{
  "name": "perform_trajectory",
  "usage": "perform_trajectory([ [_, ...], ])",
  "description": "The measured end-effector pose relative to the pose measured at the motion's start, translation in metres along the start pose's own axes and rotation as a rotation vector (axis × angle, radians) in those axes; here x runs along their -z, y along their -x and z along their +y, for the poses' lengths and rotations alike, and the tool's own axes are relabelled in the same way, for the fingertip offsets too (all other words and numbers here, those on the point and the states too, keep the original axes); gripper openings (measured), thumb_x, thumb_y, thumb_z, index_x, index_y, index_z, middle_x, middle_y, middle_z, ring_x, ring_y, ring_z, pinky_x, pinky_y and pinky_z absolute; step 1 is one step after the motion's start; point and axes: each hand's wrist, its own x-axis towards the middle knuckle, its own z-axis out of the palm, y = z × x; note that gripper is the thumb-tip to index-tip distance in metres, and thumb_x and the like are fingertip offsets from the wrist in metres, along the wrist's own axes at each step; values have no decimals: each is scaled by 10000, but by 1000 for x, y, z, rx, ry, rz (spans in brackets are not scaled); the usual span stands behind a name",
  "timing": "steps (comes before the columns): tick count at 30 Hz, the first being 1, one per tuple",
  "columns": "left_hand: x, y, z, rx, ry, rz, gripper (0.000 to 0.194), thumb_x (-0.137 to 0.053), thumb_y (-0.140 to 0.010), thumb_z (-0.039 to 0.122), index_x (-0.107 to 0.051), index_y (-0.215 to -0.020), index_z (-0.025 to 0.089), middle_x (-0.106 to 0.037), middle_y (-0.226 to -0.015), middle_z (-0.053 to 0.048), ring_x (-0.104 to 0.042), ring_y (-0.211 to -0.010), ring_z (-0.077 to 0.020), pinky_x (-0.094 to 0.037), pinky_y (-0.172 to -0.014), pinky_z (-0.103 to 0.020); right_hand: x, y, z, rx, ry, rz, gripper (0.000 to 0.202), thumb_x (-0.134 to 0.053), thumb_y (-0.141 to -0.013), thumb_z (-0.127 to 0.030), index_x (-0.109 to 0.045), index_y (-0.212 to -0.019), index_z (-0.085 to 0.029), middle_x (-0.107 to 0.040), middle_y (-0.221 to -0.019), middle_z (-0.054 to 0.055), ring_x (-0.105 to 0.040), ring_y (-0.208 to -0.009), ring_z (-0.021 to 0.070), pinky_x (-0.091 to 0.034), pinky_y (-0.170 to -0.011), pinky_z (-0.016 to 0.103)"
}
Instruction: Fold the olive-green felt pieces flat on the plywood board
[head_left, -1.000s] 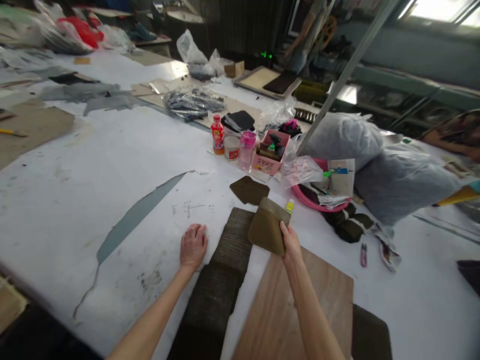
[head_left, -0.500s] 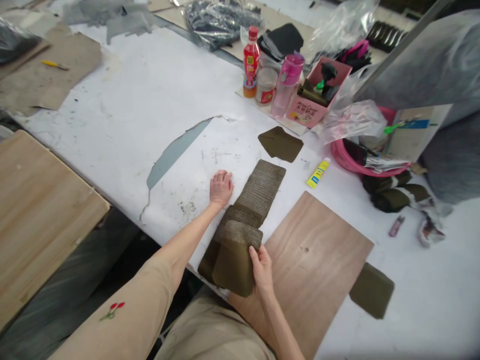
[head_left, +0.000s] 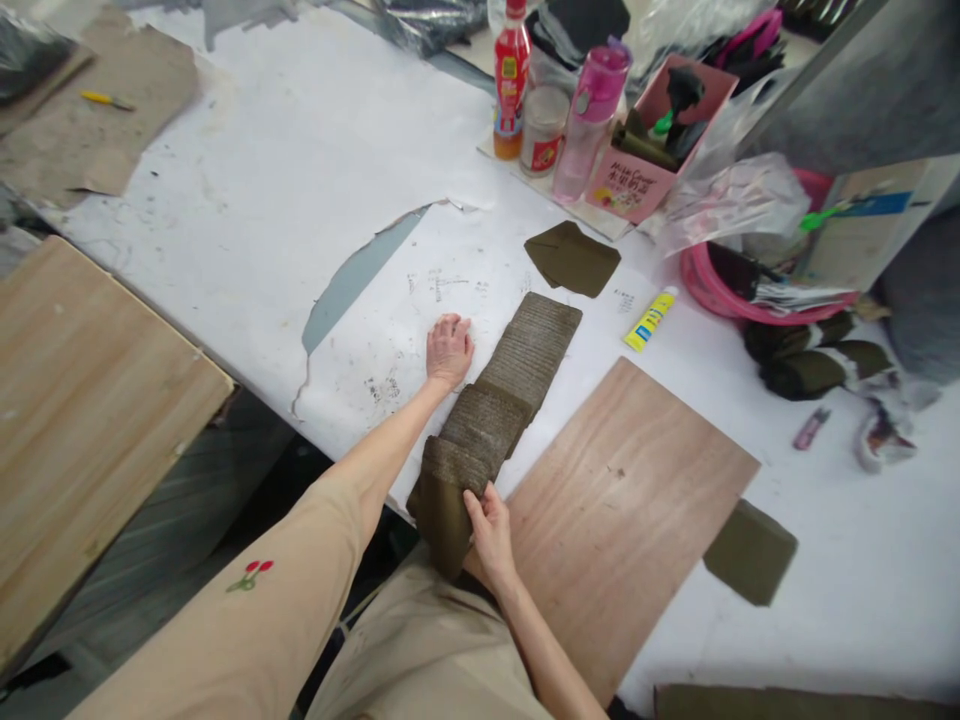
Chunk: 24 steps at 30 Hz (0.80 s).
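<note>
A row of olive-brown fabric pieces (head_left: 536,345) lies overlapped like shingles along the table's front, their exposed bands ribbed and greyish. My right hand (head_left: 491,525) pinches the right edge of the nearest fabric piece (head_left: 444,515), thumb on top, where its plain end droops over the table edge towards my lap. Left of the row, my left hand (head_left: 450,352) rests on the white paper with its fingers curled under. Whatever may be inside those fingers is hidden. A wooden board (head_left: 630,500) lies just right of the row.
Beyond the row are a loose olive piece (head_left: 574,258) and a yellow glue tube (head_left: 651,318). Bottles, including a red-capped bottle (head_left: 511,85), stand by a pink box (head_left: 645,170) and a pink basket (head_left: 712,295). Another olive piece (head_left: 752,552) touches the board. The white paper (head_left: 247,230) is torn.
My right hand has moved left with the nearest fabric piece, which now lines up more closely with the row and hangs lower. My left hand stays curled on the paper. The view has shifted slightly.
</note>
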Motion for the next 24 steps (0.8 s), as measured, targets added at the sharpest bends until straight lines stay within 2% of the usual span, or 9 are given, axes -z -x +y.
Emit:
perform_trajectory([
  [7, 0, 0, 0, 7, 16, -19, 352, -437, -863, 209, -535, -1201, 198, -492, -1282, -118, -391, -1233, -259, -312, -1023, -397, 0, -6, 1, 16, 18, -7, 252, -551, -851, -386, -566, -1010, -191, -642, -905, 20, -593, -802, 147, -492, -775, 267],
  [13, 0, -1, -1, 10, 8, -27, 355, -432, -865, 217, -535, -1204, 197, -499, -1281, -125, -390, -1244, -268, -318, -1017, -409, 5, -13, 8, 71, 181, 11, 224, -498, -874, -393, -546, -960, -191, -611, -855, 15, -571, -800, 149, -483, -740, 251],
  [16, 2, -1, 0, 5, 18, -42, 358, -427, -859, 209, -543, -1197, 185, -499, -1279, -135, -390, -1242, -273, -317, -1016, -412, 7, -11, 9, 84, 399, 88, 198, -470, -882, -383, -521, -884, -192, -580, -759, -5, -545, -691, 137, -457, -634, 230],
  [19, 4, 1, 2, -1, 22, -39, 367, -417, -857, 209, -542, -1200, 174, -498, -1268, -149, -389, -1235, -287, -312, -1014, -434, 7, -4, 7, 48, 758, 154, 139, -487, -878, -333, -508, -863, -196, -562, -669, -21, -536, -597, 138, -415, -572, 229],
  [22, 4, 1, 4, -4, 8, -32, 363, -418, -857, 230, -550, -1189, 169, -496, -1261, -151, -394, -1220, -304, -325, -996, -446, 7, 4, -1, -44, 1090, 160, 116, -512, -884, -295, -528, -937, -193, -627, -691, 13, -615, -633, 174, -422, -590, 247],
  [24, 7, 0, 4, -1, -8, -29, 356, -423, -855, 237, -555, -1176, 158, -493, -1261, -159, -398, -1211, -314, -333, -985, -456, 9, 10, -7, -102, 1216, 146, 140, -531, -885, -294, -538, -977, -188, -674, -747, 46, -659, -683, 197, -441, -611, 258],
])
